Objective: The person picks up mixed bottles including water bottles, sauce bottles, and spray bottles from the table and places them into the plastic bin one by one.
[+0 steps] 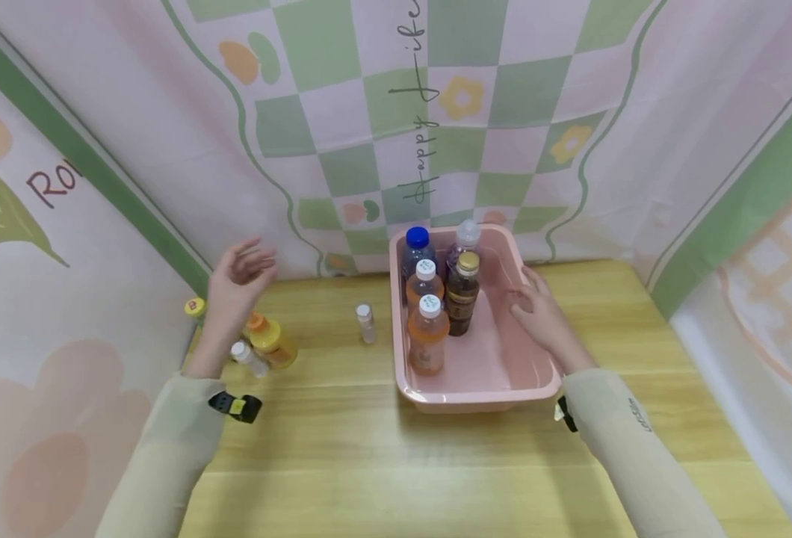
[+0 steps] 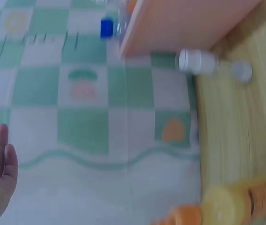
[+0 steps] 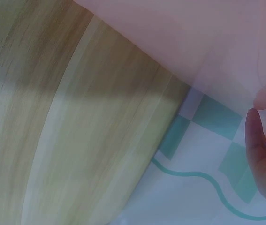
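Note:
My left hand (image 1: 241, 276) hovers, fingers loosely curved and holding nothing, above a yellow bottle with an orange cap (image 1: 273, 342). Beside that bottle stand a small white-capped bottle (image 1: 251, 359) and one with a yellow cap (image 1: 195, 307), partly hidden by the forearm. My right hand (image 1: 540, 314) holds the right rim of a pink tub (image 1: 480, 397). In the tub stand a blue-capped bottle (image 1: 418, 254), two orange drink bottles with white caps (image 1: 428, 344), a dark gold-capped bottle (image 1: 462, 299) and a purplish clear-capped bottle (image 1: 466, 237).
A small clear white-capped bottle (image 1: 366, 326) stands on the wooden table (image 1: 342, 456), left of the tub. Behind the table hangs a green-and-white checked cloth (image 1: 396, 112). More printed cloth (image 1: 53, 314) closes off the sides.

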Demonstrator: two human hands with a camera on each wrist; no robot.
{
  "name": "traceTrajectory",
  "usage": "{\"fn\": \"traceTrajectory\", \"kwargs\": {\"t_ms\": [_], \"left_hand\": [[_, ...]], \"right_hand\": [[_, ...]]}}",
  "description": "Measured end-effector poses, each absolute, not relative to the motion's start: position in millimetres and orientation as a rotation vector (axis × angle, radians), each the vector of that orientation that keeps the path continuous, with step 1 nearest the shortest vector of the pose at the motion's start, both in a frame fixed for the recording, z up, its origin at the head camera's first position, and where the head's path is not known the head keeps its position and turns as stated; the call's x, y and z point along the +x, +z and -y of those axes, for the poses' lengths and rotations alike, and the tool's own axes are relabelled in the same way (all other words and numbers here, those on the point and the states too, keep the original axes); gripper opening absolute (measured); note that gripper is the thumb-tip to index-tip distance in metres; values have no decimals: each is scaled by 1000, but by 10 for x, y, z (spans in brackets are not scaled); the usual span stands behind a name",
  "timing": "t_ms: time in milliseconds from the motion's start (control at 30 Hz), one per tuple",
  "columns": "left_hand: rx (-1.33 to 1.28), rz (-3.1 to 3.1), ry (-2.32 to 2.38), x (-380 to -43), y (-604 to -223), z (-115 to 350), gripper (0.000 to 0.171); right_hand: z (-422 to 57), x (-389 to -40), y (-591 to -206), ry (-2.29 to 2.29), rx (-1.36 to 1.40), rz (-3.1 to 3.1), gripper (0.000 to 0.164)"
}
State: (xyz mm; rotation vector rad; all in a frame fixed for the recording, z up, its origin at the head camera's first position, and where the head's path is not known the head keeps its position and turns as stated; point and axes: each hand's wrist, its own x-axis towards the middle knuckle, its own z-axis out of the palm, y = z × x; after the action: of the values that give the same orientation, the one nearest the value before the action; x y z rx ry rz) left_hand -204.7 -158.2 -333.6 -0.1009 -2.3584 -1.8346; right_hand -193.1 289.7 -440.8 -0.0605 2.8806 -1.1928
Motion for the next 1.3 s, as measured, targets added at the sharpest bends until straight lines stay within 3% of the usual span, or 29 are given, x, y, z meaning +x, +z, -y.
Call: {"fn": "traceTrajectory", "kwargs": {"t_ms": [300, 533, 1300], "left_hand": [[197, 2084, -1953, -2009, -3353, 2138, 48], [371, 1999, -1999, -1996, -3453, 2410, 53], [610, 2124, -1862, -2017, -3801, 2729, 60]], "right_hand": [[-2901, -1934, -4412, -1187, -60, -2882, 40], [-2904, -1930, -4419, -1192, -63, -2879, 40], [-2905, -1935, -4427, -1217, -58, -2873, 39]]}}
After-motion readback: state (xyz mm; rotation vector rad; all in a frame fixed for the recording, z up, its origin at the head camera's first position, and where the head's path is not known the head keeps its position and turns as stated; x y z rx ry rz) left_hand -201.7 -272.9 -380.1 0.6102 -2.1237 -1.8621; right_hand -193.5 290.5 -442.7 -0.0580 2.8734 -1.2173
